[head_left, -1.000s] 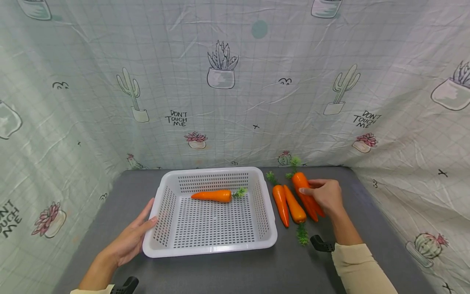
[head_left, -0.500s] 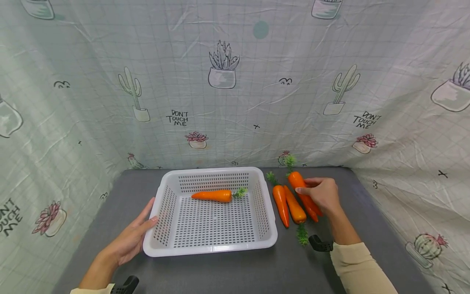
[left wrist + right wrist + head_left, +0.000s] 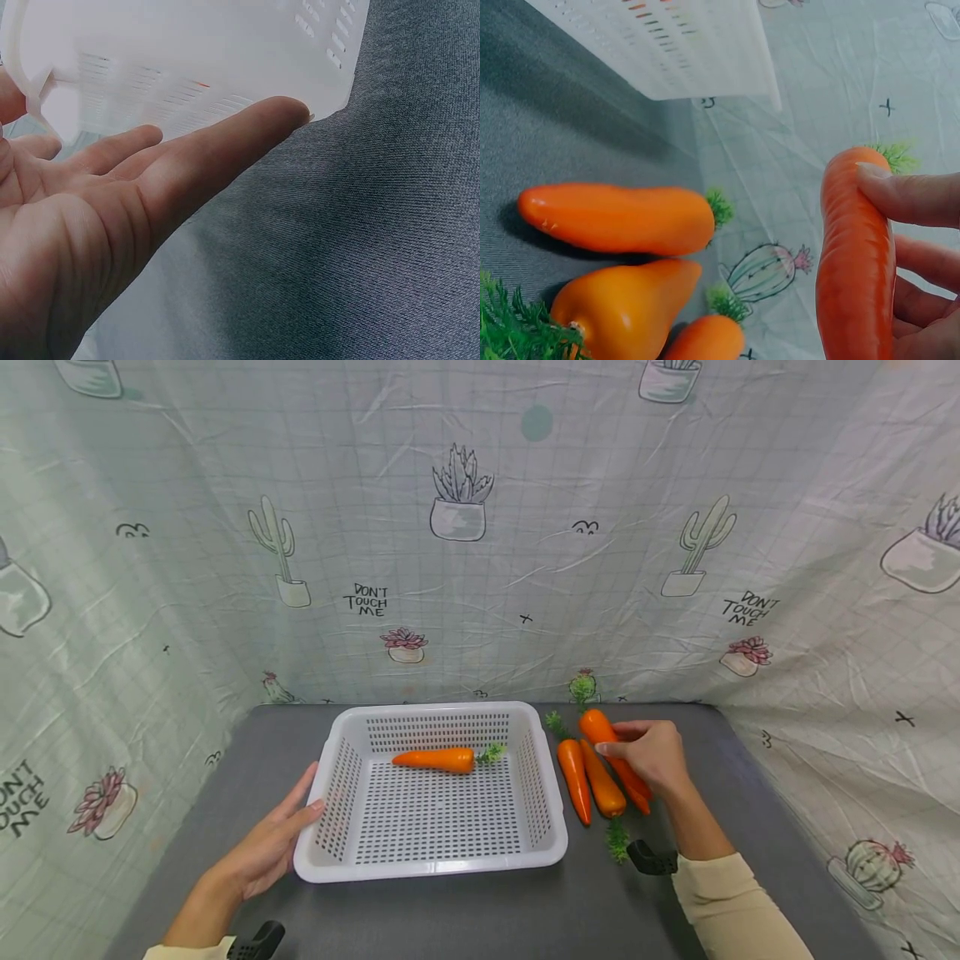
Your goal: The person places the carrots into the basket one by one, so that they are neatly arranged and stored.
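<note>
A white perforated plastic basket (image 3: 431,876) stands on the grey table with one orange carrot (image 3: 435,760) with a green top lying in it. At its left side my left hand (image 3: 262,847) holds the rim, thumb on top and long fingers stretched along the outer wall (image 3: 202,45). To the right of the basket, my right hand (image 3: 656,756) pinches a carrot (image 3: 855,262) between thumb and fingers, tip pointing toward me. Beneath that one another carrot (image 3: 705,341) partly shows. Beside them lie a slim carrot (image 3: 574,781) and a yellower carrot (image 3: 602,781) with its top toward me.
A pale curtain (image 3: 480,568) printed with potted cacti closes off the back and both sides of the grey table (image 3: 450,918). Black wrist straps (image 3: 652,857) sit at both cuffs. Bare table lies in front of the basket.
My right hand has shifted slightly left with the carrot it pinches, bringing its green top nearer the other carrots. The left hand and basket hold their place.
</note>
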`<state>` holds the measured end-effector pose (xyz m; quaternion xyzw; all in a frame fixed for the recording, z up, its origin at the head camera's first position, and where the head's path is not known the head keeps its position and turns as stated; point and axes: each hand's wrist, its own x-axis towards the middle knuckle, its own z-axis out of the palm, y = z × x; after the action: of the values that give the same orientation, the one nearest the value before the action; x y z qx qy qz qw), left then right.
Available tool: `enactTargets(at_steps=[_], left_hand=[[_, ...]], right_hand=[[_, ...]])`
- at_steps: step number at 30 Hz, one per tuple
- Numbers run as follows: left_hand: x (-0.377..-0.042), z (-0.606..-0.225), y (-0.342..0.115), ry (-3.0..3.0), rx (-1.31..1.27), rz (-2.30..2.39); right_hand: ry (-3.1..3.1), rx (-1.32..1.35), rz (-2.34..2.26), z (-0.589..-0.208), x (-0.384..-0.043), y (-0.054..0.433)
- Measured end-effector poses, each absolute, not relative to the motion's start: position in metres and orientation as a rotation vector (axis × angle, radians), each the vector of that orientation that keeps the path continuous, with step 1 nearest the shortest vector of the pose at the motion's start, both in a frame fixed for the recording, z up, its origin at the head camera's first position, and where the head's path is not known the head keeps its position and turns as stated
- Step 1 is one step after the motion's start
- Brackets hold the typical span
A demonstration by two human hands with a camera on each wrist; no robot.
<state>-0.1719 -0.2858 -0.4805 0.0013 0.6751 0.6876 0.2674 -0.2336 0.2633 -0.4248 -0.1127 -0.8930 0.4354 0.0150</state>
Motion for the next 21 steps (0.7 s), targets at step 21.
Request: enactTargets(at_steps=[21], left_hand=[[-0.171,-0.479,-0.282,1.848,-0.07,1.868]], right_hand=[[-2.822,-0.245,1.393,-0.414,-0.235,0.235]])
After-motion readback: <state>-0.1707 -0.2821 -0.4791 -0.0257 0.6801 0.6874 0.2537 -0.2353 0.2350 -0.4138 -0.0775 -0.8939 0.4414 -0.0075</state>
